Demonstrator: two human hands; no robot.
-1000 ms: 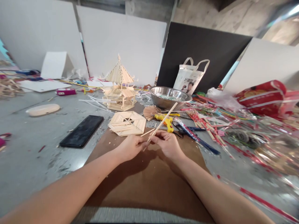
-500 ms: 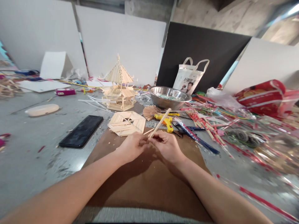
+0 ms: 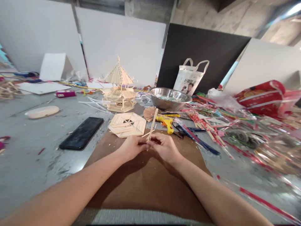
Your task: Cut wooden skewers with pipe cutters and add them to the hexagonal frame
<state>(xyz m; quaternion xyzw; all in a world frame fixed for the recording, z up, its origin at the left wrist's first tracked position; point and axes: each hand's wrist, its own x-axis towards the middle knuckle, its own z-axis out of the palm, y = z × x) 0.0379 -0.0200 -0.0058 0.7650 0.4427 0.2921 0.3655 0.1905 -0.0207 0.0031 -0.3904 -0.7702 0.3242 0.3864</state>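
Note:
Above a brown mat (image 3: 145,185), my left hand (image 3: 133,147) and my right hand (image 3: 164,147) meet at their fingertips. Both pinch the lower end of a pale wooden stick (image 3: 153,123), which points up and away, tilted slightly right. Just beyond the hands lies a flat octagon-like panel of wooden sticks (image 3: 128,125) with a small opening at its middle. A yellow glue gun (image 3: 167,122) rests to the right of the stick. Farther back stands a small stick-built pavilion (image 3: 119,91) with a pointed roof.
A black phone (image 3: 82,133) and a white oval case (image 3: 42,112) lie at left. Behind the glue gun is a metal bowl (image 3: 170,99), with a white tote bag (image 3: 190,77) against a black board. Red-and-white packets, sticks and a red bag (image 3: 262,97) clutter the right side.
The stick has swung from a rightward lean to a more upright angle. My fingers have shifted slightly left, and both hands still meet at its lower end.

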